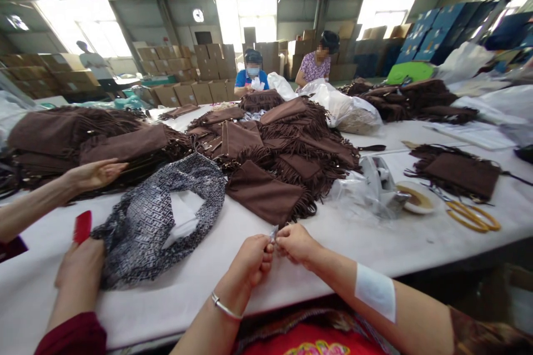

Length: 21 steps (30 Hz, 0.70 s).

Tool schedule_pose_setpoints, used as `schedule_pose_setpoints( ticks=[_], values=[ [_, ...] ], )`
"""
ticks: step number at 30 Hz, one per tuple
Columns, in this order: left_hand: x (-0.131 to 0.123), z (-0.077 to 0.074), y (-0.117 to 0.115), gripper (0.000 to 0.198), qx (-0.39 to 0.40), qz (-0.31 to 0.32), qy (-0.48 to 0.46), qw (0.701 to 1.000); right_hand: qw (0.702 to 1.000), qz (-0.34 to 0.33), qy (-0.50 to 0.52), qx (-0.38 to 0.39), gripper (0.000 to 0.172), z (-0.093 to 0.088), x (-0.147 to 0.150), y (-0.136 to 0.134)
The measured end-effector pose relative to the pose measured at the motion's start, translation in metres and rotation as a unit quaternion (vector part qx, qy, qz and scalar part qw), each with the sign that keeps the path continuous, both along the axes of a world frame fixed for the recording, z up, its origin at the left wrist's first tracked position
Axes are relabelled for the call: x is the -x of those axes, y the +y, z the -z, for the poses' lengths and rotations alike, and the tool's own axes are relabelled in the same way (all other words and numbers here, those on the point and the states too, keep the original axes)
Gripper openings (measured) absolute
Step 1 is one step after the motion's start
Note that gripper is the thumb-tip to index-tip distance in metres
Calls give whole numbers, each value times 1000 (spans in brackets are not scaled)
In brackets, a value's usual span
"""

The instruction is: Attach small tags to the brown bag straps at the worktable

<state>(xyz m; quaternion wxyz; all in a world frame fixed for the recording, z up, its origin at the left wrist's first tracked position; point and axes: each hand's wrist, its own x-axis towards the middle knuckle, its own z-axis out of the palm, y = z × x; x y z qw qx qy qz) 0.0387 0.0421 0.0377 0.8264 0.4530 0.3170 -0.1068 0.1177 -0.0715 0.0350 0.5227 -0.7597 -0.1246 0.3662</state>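
Near the table's front edge, my left hand [254, 258] is closed, pinching a small greyish crumpled piece [273, 232] whose kind I cannot make out. My right hand [297, 243] meets it from the other side, its fingers pinched at the same piece. Just beyond my fingers lies a brown fringed bag [266, 191], flat on the white table [333, 272]. Behind it rises a heap of similar brown fringed bags [287, 138].
At left, a co-worker's hand [79, 269] holds a red comb-like thing [82, 226] beside a black-and-white patterned cloth [162, 222]. Their other hand [97, 175] reaches toward stacked bags. To my right are a tape dispenser [377, 177], tape roll [416, 198] and yellow-handled scissors [470, 216].
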Motion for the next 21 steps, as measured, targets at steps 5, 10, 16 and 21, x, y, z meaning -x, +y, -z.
schedule_pose_setpoints(
  ticks=[5, 10, 16, 21],
  values=[
    [3, -6, 5, 17, 101, 33, 7, 994, 999, 23, -24, 16, 13, 8, 2, 5],
    [6, -3, -3, 16, 80, 5, 0, 997, 997, 19, -33, 68, 16, 10, 2, 12],
    [15, 14, -11, 26, -440, -8, -109, 891, 983, -64, -121, 123, 21, -11, -14, -2],
    [25, 22, -12, 31, -613, 49, -122, 779, 869, -218, -441, 51, 19, -41, -30, -5]
  ],
)
